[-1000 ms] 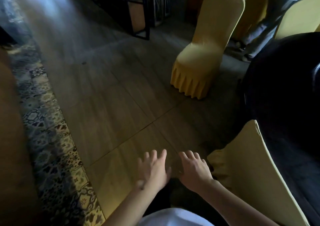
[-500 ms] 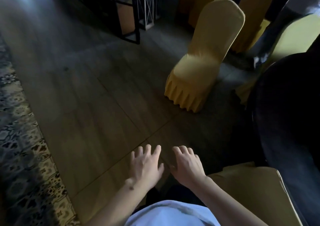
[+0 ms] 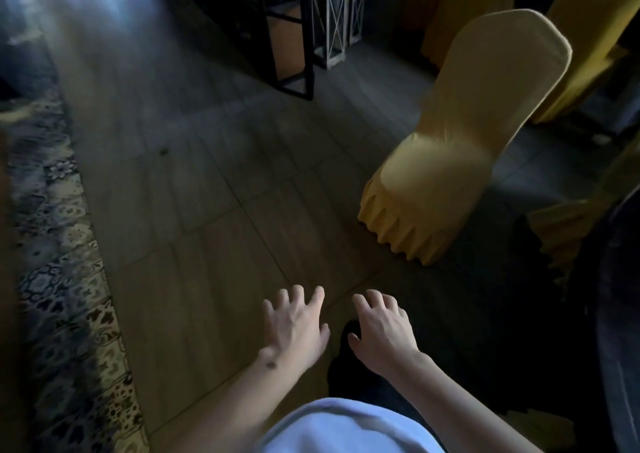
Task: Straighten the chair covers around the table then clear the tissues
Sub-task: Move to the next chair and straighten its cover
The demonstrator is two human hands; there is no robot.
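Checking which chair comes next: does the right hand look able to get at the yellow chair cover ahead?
Probably not from here. The right hand hangs open over bare floor, well short of the yellow chair cover. Nothing blocks the way, so stepping closer should do.

No legible text, label, brand, number or sign appears anywhere in this view (the scene is dim and the distant objects are blurred)

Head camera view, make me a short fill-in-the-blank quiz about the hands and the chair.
1. Both hands, left hand and right hand, hold ____.
2. The chair cover is coloured ____.
3. The chair stands on the ____ floor.
4. The patterned rug lies to the person's ____.

Missing words: nothing; yellow; wooden; left
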